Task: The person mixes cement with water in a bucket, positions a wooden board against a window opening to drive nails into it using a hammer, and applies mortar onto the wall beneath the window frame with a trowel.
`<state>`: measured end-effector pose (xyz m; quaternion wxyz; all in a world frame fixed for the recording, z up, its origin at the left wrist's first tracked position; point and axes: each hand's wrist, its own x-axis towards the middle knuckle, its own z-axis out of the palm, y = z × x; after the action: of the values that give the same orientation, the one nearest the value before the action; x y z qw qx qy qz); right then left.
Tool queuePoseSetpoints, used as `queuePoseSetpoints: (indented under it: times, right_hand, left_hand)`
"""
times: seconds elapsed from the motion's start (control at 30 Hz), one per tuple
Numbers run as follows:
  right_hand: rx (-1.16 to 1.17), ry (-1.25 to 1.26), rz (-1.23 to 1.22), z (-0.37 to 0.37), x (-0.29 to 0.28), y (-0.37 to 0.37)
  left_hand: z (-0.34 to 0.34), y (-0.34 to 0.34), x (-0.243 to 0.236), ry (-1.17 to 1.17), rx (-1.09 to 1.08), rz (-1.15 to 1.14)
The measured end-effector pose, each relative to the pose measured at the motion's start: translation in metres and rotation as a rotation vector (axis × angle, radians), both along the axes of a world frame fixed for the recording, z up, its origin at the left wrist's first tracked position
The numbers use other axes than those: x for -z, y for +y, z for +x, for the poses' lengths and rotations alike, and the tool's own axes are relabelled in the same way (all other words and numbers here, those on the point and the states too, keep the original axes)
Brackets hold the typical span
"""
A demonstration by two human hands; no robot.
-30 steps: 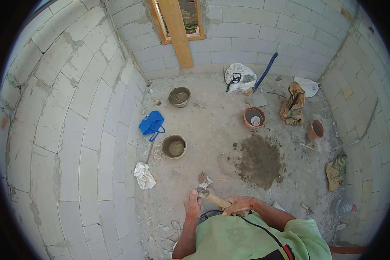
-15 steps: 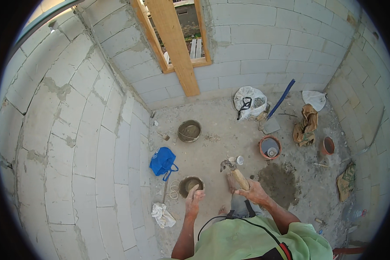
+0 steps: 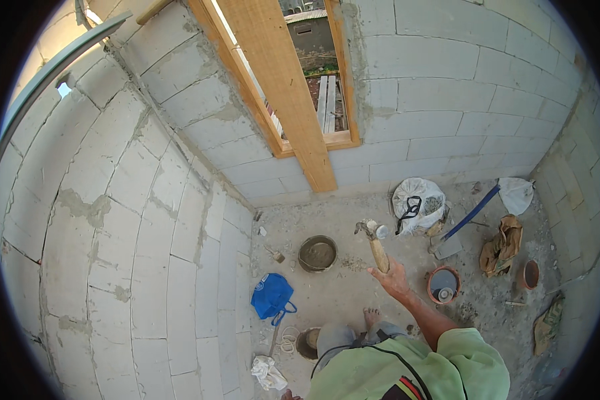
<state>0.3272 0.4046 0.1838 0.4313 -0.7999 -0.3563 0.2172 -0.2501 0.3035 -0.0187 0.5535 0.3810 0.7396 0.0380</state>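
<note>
Hammer [image 3: 375,241] raised since; handle upright, head up.

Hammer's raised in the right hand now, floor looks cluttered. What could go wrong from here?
The right hand grips the wooden-handled claw hammer low on the handle, so it might slip or twist when swung. The person's bare foot is unprotected on the gritty concrete floor. The round mortar-filled bucket and blue bag nearby are trip hazards.

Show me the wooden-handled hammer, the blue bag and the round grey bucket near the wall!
wooden-handled hammer [image 3: 378,250], head view, on the middle of its handle, above the right hand [image 3: 395,280].
blue bag [image 3: 271,295], head view, on its cloth body.
round grey bucket [image 3: 317,253], head view, on its grey contents.
</note>
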Motion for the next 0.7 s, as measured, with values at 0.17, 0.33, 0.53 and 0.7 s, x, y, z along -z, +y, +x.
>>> queuePoseSetpoints:
  times: [0.17,0.33,0.53,0.7]
  right_hand:
    - [0.094,0.086,0.172,0.018,-0.002,0.097]
    - [0.139,0.018,0.27,0.035,-0.015,0.187]
    - [0.17,0.255,0.362,0.044,-0.079,0.27]
    - [0.207,0.269,0.433,0.046,-0.127,0.308]
  left_hand:
    - [0.076,0.12,0.004,-0.034,-0.03,0.003]
    - [0.121,0.269,0.009,-0.095,-0.001,0.083]
    - [0.118,0.449,0.015,-0.156,-0.012,0.212]
    - [0.111,0.572,-0.023,-0.43,-0.056,0.419]
